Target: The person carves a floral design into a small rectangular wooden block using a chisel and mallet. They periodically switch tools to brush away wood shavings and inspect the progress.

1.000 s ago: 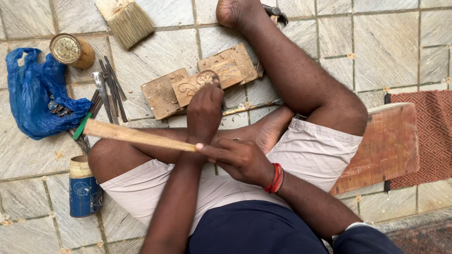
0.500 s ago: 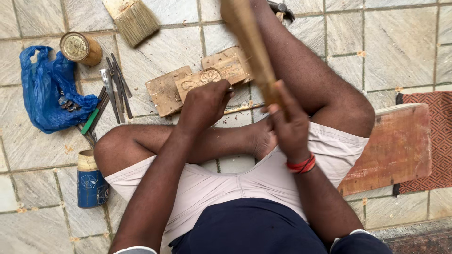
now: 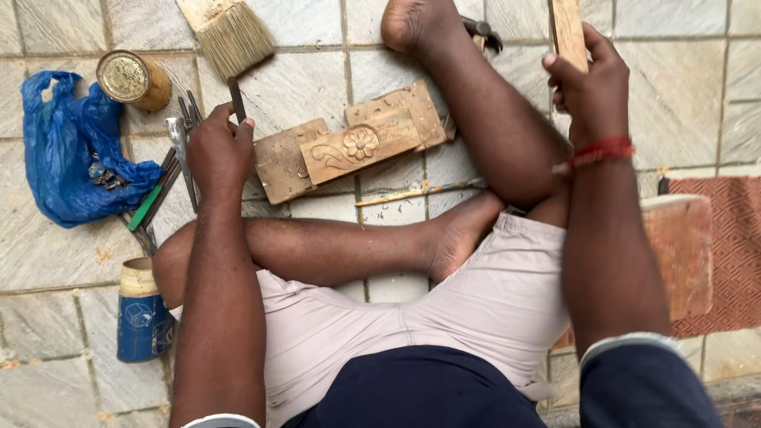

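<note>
Here the left hand [image 3: 218,150] pinches a thin dark chisel [image 3: 237,99] above the pile of tools [image 3: 170,178], just left of the carved wood block [image 3: 353,147] on the tiled floor [image 3: 317,71]. The right hand [image 3: 590,83] grips a wooden stick [image 3: 568,32], its top cut off by the frame; a hammer [image 3: 483,32] is half hidden behind the foot [image 3: 412,24]

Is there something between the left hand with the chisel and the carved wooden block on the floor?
Nothing visible. The left hand holds a dark chisel just left of the carved wooden block, with only bare floor tile in the gap. The other tools lie farther left, and the right hand holds a wooden stick off to the right.
</note>
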